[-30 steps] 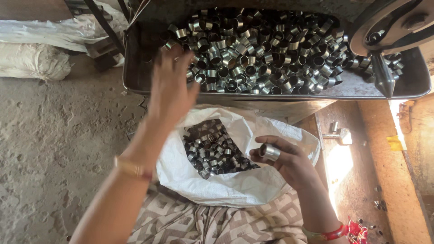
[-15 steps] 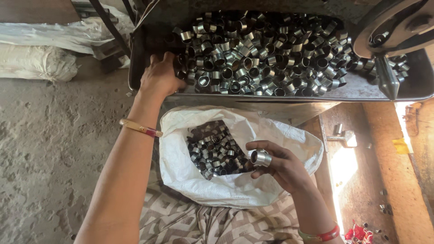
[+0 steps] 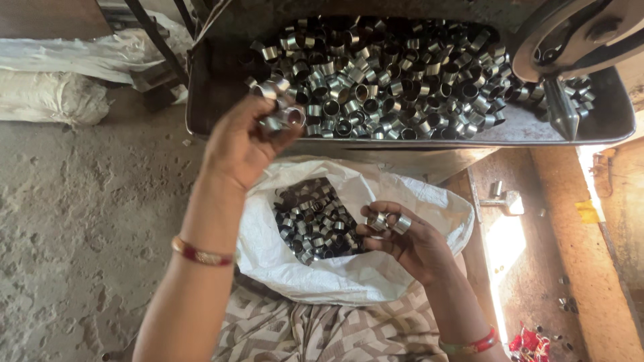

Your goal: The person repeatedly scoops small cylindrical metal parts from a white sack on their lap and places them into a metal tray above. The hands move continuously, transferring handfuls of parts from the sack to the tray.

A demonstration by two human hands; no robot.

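A: Left hand raised just in front of the dark sheet-metal tray — fingers curled, closed around a few short shiny steel ring sleeves, thumb and forefinger pinching the topmost.

B: And the right hand?

A: Lower, over the mouth of the white woven plastic sack. Half-closed; two of the same rings held at the fingertips, palm mostly hidden, so I cannot tell whether more lie in it.

B: Where does the bulk of them sit?

A: Heaped loose in the tray, piled toward the back and right. A smaller heap lies inside the sack, which rests on patterned beige cloth over the person's lap.

B: Handling?

A: Judging by look — thin-walled, rigid, polished metal. Each one light, though a full sack would likely be heavy. Smooth sides probably slip, and cut edges may be sharp. Best grip seems to be across the outer wall between thumb and finger, or a fingertip through the bore; a handful is likely to shed strays.

B: Surroundings?

A: Rough concrete floor, a rolled pale sack at left, a grey metal machine part with a pointed tip hanging over the tray's right end.
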